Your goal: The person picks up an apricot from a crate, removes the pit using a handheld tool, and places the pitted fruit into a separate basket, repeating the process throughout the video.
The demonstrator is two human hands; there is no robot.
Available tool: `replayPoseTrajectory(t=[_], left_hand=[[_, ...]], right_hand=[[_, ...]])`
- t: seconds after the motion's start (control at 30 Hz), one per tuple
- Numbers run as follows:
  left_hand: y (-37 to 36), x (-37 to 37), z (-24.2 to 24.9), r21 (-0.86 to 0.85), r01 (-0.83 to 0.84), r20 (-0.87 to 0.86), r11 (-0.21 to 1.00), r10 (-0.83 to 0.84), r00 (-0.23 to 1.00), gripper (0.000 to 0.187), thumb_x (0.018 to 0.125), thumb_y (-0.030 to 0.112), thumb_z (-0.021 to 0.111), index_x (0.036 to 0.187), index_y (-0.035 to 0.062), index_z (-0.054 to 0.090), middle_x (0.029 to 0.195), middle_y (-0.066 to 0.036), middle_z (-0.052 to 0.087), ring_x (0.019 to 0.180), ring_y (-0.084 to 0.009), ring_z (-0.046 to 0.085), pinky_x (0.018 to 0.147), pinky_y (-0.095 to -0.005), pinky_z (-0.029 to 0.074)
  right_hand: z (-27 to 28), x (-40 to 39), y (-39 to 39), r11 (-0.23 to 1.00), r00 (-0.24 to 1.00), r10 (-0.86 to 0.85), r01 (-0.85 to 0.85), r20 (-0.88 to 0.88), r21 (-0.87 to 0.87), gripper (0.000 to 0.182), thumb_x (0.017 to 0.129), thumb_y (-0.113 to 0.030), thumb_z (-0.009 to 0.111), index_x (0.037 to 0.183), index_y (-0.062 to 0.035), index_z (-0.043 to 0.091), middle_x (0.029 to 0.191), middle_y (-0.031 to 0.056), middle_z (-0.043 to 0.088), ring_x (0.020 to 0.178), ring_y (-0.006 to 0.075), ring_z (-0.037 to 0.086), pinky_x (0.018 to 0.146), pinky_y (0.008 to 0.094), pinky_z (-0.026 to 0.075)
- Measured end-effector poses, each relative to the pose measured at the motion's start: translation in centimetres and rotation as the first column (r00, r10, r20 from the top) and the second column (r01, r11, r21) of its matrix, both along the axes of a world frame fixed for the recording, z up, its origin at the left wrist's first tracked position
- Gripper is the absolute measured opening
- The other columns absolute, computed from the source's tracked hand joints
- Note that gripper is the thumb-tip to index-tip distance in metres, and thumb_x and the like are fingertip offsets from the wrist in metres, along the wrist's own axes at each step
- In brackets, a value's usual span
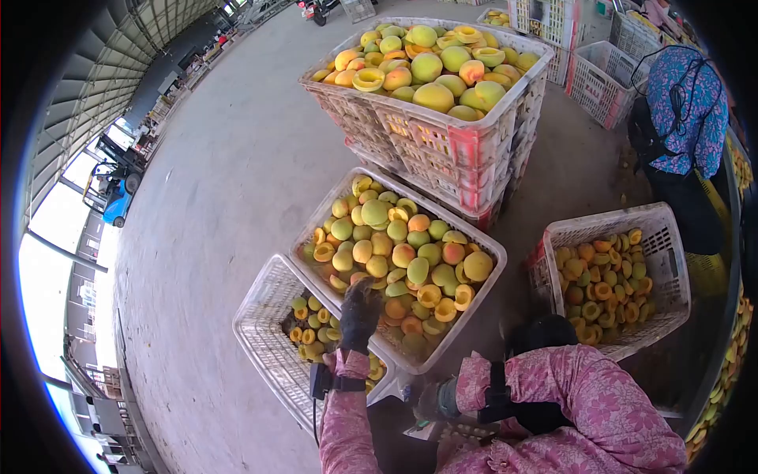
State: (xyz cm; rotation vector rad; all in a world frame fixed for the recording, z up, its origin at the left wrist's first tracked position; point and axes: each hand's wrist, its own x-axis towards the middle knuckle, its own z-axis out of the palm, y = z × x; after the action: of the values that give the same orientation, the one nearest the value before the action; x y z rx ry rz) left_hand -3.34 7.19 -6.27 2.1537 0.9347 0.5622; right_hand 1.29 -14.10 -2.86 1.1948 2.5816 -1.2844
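My left hand (360,313), in a dark glove, reaches over the near left edge of a white crate (430,357) full of whole and halved yellow-green fruit (403,255). Its fingertips are at the fruit, and whether they grip a piece does not show. My right hand (433,400), in a grey glove, is low in front of my body by the crate's near corner. Its fingers are curled around something I cannot make out. Under the full crate's left side stands another white crate (264,324) with some halved fruit (314,324) inside.
Stacked crates (450,146) heaped with fruit stand ahead. At the right is a crate (671,272) of halves, near a person (683,110) in blue patterned clothing. More crates (604,83) stand behind. A blue forklift (118,193) is far left.
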Motion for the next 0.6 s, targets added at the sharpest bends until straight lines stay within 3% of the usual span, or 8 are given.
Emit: replayPoseTrajectory(t=[0.03, 0.1, 0.2, 0.27, 0.37, 0.4, 0.5, 0.6], left_hand=[[-0.8, 2.4, -1.0, -0.007, 0.097, -0.027, 0.995, -0.098, 0.995, 0.037, 0.074, 0.007, 0.061, 0.11, 0.0033, 0.054, 0.11, -0.014, 0.056, 0.099, -0.0251, 0.057, 0.083, -0.034, 0.045], [-3.2, 8.2, -0.2, 0.163, 0.244, -0.105, 0.956, -0.229, 0.968, 0.039, 0.074, 0.016, 0.061, 0.111, 0.0069, 0.054, 0.111, -0.016, 0.056, 0.102, -0.0298, 0.054, 0.087, -0.0376, 0.043], [-4.8, 14.0, -2.6, 0.148, 0.286, -0.141, 0.947, -0.266, 0.954, 0.044, 0.071, 0.028, 0.061, 0.112, 0.0117, 0.054, 0.115, -0.016, 0.053, 0.107, -0.0326, 0.05, 0.089, -0.0427, 0.041], [-5.0, 16.0, -4.5, 0.465, 0.308, -0.365, 0.83, -0.137, 0.921, 0.049, 0.069, 0.034, 0.06, 0.114, 0.0142, 0.053, 0.118, -0.015, 0.051, 0.11, -0.0319, 0.048, 0.089, -0.0447, 0.04], [-3.8, 15.6, -6.0, 0.449, 0.341, -0.511, 0.826, -0.075, 0.856, 0.051, 0.068, 0.034, 0.061, 0.115, 0.015, 0.053, 0.116, -0.013, 0.052, 0.107, -0.0319, 0.048, 0.087, -0.0468, 0.04], [-3.8, 14.9, -4.4, 0.374, 0.344, -0.504, 0.861, -0.123, 0.855, 0.049, 0.068, 0.033, 0.06, 0.113, 0.0149, 0.053, 0.108, -0.013, 0.053, 0.1, -0.0323, 0.05, 0.085, -0.0479, 0.041], [-1.7, 11.2, -5.9, 0.233, 0.278, -0.502, 0.932, -0.13, 0.855, 0.047, 0.067, 0.034, 0.06, 0.11, 0.0156, 0.055, 0.102, -0.012, 0.054, 0.096, -0.0319, 0.051, 0.081, -0.049, 0.042], [-2.5, 7.4, -5.5, 0.247, 0.315, -0.563, 0.916, -0.129, 0.816, 0.045, 0.068, 0.031, 0.059, 0.111, 0.0166, 0.055, 0.102, -0.012, 0.055, 0.096, -0.0321, 0.052, 0.078, -0.0479, 0.043]], right_hand=[[-0.1, -0.4, -0.1, 1.0, 1.0, 0.005, -0.005, -0.001, 0.008, 0.027, 0.069, -0.031, 0.063, 0.086, -0.0121, 0.068, 0.085, 0.0121, 0.065, 0.079, 0.03, 0.063, 0.07, 0.0414, 0.049], [-0.6, -0.9, -0.3, 1.0, 1.0, 0.007, -0.007, -0.006, 0.026, 0.026, 0.069, -0.031, 0.063, 0.086, -0.0119, 0.068, 0.085, 0.012, 0.065, 0.079, 0.03, 0.063, 0.07, 0.0413, 0.049], [-1.4, -1.0, -0.6, 1.0, 1.0, 0.014, -0.014, -0.006, 0.026, 0.026, 0.069, -0.03, 0.062, 0.087, -0.0117, 0.067, 0.085, 0.0119, 0.065, 0.079, 0.0299, 0.063, 0.07, 0.0413, 0.049], [-1.7, -1.0, -0.7, 0.999, 1.0, 0.019, -0.019, -0.011, 0.029, 0.026, 0.069, -0.03, 0.062, 0.087, -0.0115, 0.067, 0.085, 0.0118, 0.065, 0.079, 0.0298, 0.063, 0.07, 0.0413, 0.049], [-2.3, -0.8, -1.0, 1.0, 1.0, 0.014, -0.013, -0.02, 0.026, 0.026, 0.07, -0.029, 0.061, 0.087, -0.0112, 0.067, 0.085, 0.0117, 0.065, 0.078, 0.0298, 0.063, 0.07, 0.0413, 0.049], [-2.5, -0.6, -1.1, 1.0, 1.0, 0.01, -0.009, -0.029, 0.026, 0.025, 0.07, -0.029, 0.061, 0.087, -0.0112, 0.067, 0.085, 0.0116, 0.065, 0.078, 0.0298, 0.063, 0.07, 0.0413, 0.049], [-2.6, -1.2, -1.1, 0.999, 0.999, 0.02, -0.019, -0.028, 0.043, 0.025, 0.07, -0.028, 0.061, 0.088, -0.0109, 0.066, 0.084, 0.0115, 0.065, 0.078, 0.0297, 0.063, 0.069, 0.0413, 0.049], [-2.6, -1.9, -0.8, 0.997, 0.999, 0.031, -0.029, -0.03, 0.066, 0.025, 0.071, -0.028, 0.06, 0.088, -0.0107, 0.066, 0.084, 0.0114, 0.065, 0.078, 0.0296, 0.063, 0.069, 0.0413, 0.049]])
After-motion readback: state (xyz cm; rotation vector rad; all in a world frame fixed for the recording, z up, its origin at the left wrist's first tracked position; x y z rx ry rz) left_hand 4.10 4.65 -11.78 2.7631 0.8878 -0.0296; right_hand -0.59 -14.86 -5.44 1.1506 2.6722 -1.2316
